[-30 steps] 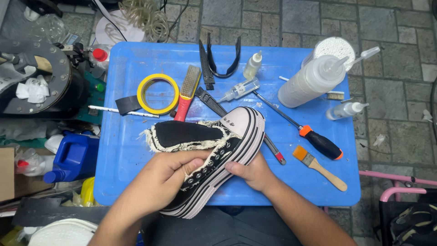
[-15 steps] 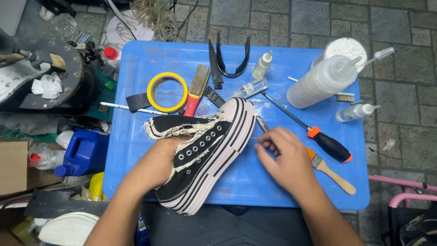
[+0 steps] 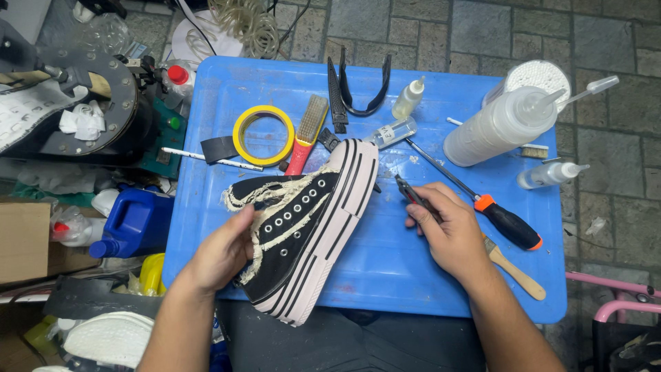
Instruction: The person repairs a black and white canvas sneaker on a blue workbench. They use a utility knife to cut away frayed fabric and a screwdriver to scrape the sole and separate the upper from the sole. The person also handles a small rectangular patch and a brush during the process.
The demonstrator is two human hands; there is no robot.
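Note:
A black canvas high-top shoe (image 3: 303, 220) with frayed cream edges and a thick white striped sole lies on its side across the blue table (image 3: 385, 269). My left hand (image 3: 222, 251) holds it by the upper near the ankle opening. To the right of the sole, my right hand (image 3: 449, 231) closes around a thin red-handled tool (image 3: 412, 195) lying on the table. An orange-and-black screwdriver (image 3: 482, 204) lies just past that hand.
On the table: yellow tape roll (image 3: 264, 135), red-handled wire brush (image 3: 308, 134), black shoe part (image 3: 358, 88), small glue bottles (image 3: 407, 100), a large squeeze bottle (image 3: 502, 124), a wooden brush (image 3: 515, 270). A blue jug (image 3: 134, 224) and round black machine (image 3: 76, 114) stand left.
The shoe has turned further onto its side and shifted left in my left hand. My right hand left the shoe, moved right and closed on the thin tool.

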